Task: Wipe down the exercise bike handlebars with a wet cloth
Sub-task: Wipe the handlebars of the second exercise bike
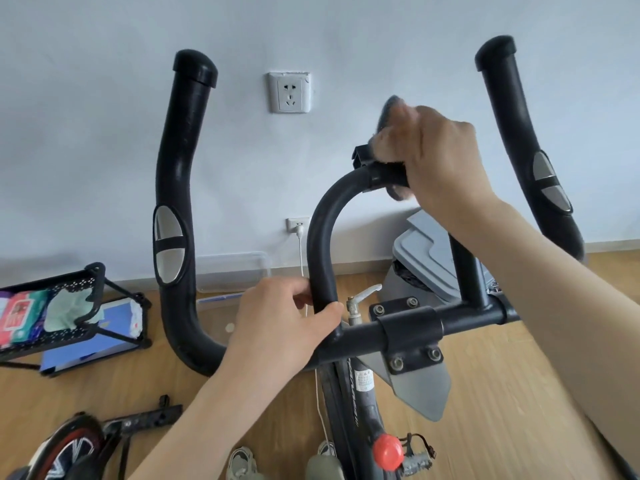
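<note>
Black exercise bike handlebars fill the view: a left horn (176,188), a right horn (519,133) and a centre loop (322,233) above the crossbar (363,334). My right hand (446,164) is closed over a dark grey cloth (393,109) at the top of the centre loop, next to a small black bracket; the cloth shows above and below the fingers. My left hand (277,317) grips the lower left leg of the centre loop, thumb and fingers wrapped round the tube.
A black mesh rack (59,306) with packets and a green rag stands on the wooden floor at left. A grey lidded bin (429,258) sits behind the bike. A wall socket, a red knob (388,452) and pedals lie below.
</note>
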